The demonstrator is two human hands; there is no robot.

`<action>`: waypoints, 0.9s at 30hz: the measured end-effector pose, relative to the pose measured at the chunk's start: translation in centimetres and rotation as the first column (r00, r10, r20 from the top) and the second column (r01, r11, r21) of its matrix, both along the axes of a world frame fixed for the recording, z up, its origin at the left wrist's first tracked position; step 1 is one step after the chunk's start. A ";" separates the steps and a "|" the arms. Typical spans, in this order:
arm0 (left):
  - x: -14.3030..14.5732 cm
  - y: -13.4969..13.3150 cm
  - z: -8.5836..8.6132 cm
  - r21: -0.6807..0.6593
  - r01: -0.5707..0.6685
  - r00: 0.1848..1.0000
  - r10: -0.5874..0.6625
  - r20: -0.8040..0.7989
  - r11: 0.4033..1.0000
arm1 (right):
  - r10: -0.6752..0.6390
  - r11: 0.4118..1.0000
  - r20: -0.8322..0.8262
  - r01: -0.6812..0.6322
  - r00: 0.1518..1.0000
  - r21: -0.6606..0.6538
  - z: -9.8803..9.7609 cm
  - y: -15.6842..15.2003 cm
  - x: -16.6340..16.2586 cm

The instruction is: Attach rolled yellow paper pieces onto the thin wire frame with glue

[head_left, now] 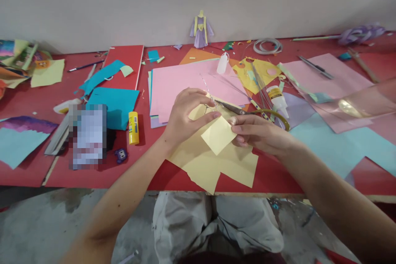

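A small square of pale yellow paper (216, 137) is held up in front of me. My right hand (258, 130) pinches its right corner between thumb and fingers. At its top corner my left hand (192, 109) grips with the thumb; the fingers curl behind, and their exact hold is partly hidden. Beneath both hands lies a larger cut sheet of pale yellow paper (210, 169), notched along the near edge. Scissors (241, 111) with olive handles rest just beyond my right hand. A thin clear strand (206, 84) runs close to my left fingertips.
Pink sheets (182, 86) are stacked behind my hands. On the left are a glue stick (133, 128), teal paper (113, 105) and a blurred-out item (89, 136). A glue bottle (276, 97) and light blue paper (328, 144) lie rightward. A paper doll (201, 31) leans against the wall.
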State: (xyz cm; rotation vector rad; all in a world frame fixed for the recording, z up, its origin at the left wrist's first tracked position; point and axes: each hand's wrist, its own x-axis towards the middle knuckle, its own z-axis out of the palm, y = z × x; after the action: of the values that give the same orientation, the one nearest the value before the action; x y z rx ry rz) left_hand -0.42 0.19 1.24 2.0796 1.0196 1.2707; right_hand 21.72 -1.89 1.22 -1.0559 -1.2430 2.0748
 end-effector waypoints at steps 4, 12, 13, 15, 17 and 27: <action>0.1 0.1 -0.2 0.063 -0.072 0.997 0.074 -0.028 0.995 | -0.028 1.000 -0.006 0.028 1.000 -0.009 -0.2 0.1 0.0; 0.2 0.1 -0.4 0.020 -0.067 0.998 0.067 -0.016 0.998 | -0.030 0.996 0.070 0.024 0.997 0.083 -0.3 0.1 -0.2; 0.2 0.1 -0.4 0.018 -0.065 0.998 0.065 -0.021 0.998 | -0.032 0.994 0.094 0.022 0.995 0.109 -0.3 0.1 -0.2; 0.2 0.1 -0.4 0.020 -0.059 0.998 0.060 -0.030 0.998 | -0.039 0.988 0.131 0.019 0.991 0.155 -0.2 0.1 -0.3; 0.1 0.2 -0.5 0.029 -0.055 0.998 0.056 -0.035 0.998 | -0.047 0.981 0.157 0.016 0.987 0.192 -0.2 0.0 -0.4; 0.2 0.1 -0.7 0.083 -0.082 0.990 0.091 -0.108 0.993 | -0.136 0.937 0.247 0.044 0.959 0.347 0.1 -0.2 -1.1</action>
State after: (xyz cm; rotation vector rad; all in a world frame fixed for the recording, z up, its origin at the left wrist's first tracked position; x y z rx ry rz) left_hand -0.22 0.31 0.57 2.2091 1.1368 1.2666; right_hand 20.67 -2.09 1.33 -1.2289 -1.5832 1.6070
